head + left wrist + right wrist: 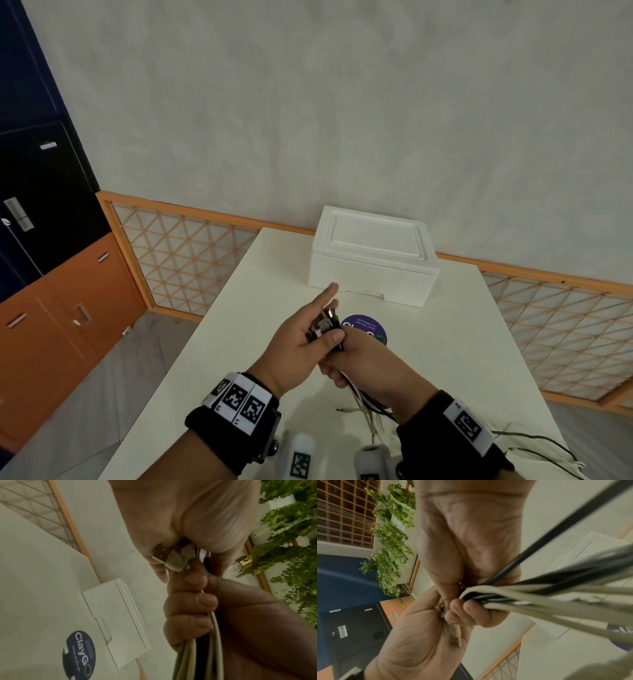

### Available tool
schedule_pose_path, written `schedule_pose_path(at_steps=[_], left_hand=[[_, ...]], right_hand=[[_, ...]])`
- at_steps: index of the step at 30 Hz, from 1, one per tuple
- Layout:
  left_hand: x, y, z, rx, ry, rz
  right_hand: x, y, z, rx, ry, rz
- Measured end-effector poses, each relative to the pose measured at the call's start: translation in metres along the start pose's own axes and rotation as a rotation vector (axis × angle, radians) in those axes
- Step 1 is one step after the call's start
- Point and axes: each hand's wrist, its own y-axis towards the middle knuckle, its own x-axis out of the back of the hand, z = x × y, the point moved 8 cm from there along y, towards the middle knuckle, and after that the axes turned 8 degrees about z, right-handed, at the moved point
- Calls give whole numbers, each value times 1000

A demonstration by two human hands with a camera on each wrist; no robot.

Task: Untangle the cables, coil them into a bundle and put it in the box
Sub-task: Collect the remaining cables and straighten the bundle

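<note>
A bundle of white and black cables (368,407) is held over the white table (445,359). My right hand (363,356) grips the bundle in a fist (188,608), and the loose lengths (556,601) trail down and off to the right across the table. My left hand (301,339) holds the plug ends, thumb pressing them against the fingers, index finger straight. A white USB plug (171,559) sticks out of the left palm (455,635). The white foam box (373,253) stands just beyond the hands with its lid on.
A round purple sticker (371,330) lies on the table between my hands and the box. Two white cylinders with marker tags (301,455) sit at the near edge. An orange lattice rail (191,253) runs behind the table, with cabinets (51,308) at left.
</note>
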Motion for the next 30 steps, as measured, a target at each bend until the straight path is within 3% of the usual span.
schedule_pose_path(at_steps=[2, 8, 11, 18, 22, 30], left_hand=[[-1, -1, -4, -25, 36, -24], [-2, -3, -2, -15, -203, -88], [2, -2, 3, -40, -217, -151], [5, -3, 6, -61, -262, -169], [2, -5, 7, -89, -270, -251], [5, -4, 5, -157, -203, -300]], right_hand=[[-1, 1, -1, 1, 18, 16], [-6, 3, -1, 46, 50, 58], [-12, 2, 1, 70, 37, 114], [-2, 5, -5, 12, 1, 21], [-2, 8, -6, 10, -13, -24], [-4, 9, -8, 13, 85, -24]])
